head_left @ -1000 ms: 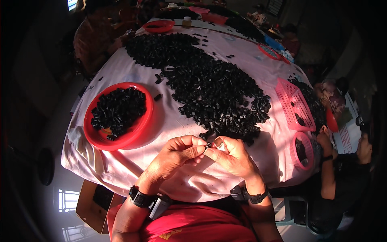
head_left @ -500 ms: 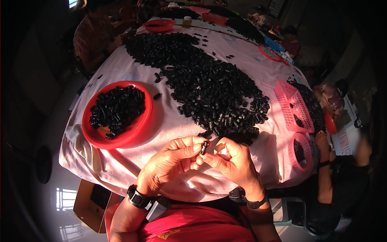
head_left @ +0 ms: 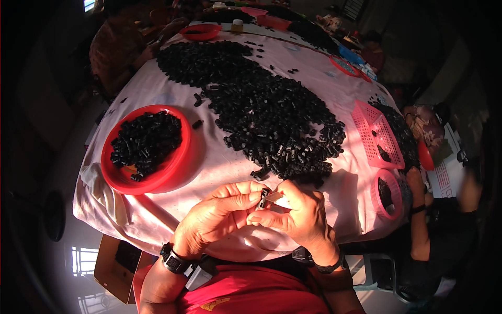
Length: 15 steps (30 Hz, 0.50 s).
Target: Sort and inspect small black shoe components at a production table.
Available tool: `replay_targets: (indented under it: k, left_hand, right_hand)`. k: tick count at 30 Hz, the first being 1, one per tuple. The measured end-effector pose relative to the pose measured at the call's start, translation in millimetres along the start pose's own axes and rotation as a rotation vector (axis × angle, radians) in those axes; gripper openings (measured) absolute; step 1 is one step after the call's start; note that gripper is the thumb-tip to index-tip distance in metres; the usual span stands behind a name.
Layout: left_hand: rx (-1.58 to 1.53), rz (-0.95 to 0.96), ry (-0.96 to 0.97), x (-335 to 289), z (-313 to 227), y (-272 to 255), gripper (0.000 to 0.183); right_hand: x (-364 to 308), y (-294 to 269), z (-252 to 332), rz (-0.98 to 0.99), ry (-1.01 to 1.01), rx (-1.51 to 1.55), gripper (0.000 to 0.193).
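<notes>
While my left hand (head_left: pixel 222 206) pinches small black plastic piece (head_left: pixel 264 199) between thumb and fingertips, my right hand (head_left: pixel 303 212) grips thin pale flat strip (head_left: pixel 277 199), end against piece. Both held close, likely for steadiness. Piece is just short of large black heap (head_left: pixel 272 110), probably for easy reach. Round red plastic basin (head_left: pixel 187 144), left: black pieces piled inside. Rectangular pink perforated basket (head_left: pixel 364 133), right: few dark bits. Round pink basket (head_left: pixel 396 192), near it: dark contents, unclear.

A heap of parts (head_left: pixel 269 112) lay on the counter (head_left: pixel 214 162).
Left of the heap stood a basin (head_left: pixel 120 183); right of it, a basket (head_left: pixel 390 141); before it, the left hand (head_left: pixel 215 212) and right hand (head_left: pixel 303 214).
</notes>
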<state>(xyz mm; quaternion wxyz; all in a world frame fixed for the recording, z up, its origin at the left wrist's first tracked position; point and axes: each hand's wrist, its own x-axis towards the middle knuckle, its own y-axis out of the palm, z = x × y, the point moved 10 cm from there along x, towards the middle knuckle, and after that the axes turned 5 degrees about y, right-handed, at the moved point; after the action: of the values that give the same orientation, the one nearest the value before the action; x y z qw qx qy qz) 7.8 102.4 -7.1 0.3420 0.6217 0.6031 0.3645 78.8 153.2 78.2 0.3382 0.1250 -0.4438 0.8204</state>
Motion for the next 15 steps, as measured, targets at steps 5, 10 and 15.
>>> replay_targets:
  k: [5,10,15]
  left_hand:
    - [0.010,-0.049,-0.037,-1.0,4.0,-4.7,0.026]
    - [0.029,-0.073,-0.051,-1.6,6.5,-8.3,0.025]
    - [0.011,-0.048,-0.051,-2.0,8.2,-9.6,0.024]
  right_hand:
    - [-0.7,1.4,-3.4,0.000,0.016,-0.027,0.045]
    - [-1.6,0.0,0.5,-0.002,-0.036,-0.090,0.044]
    - [-3.9,2.0,2.2,0.001,-0.072,-0.128,0.042]
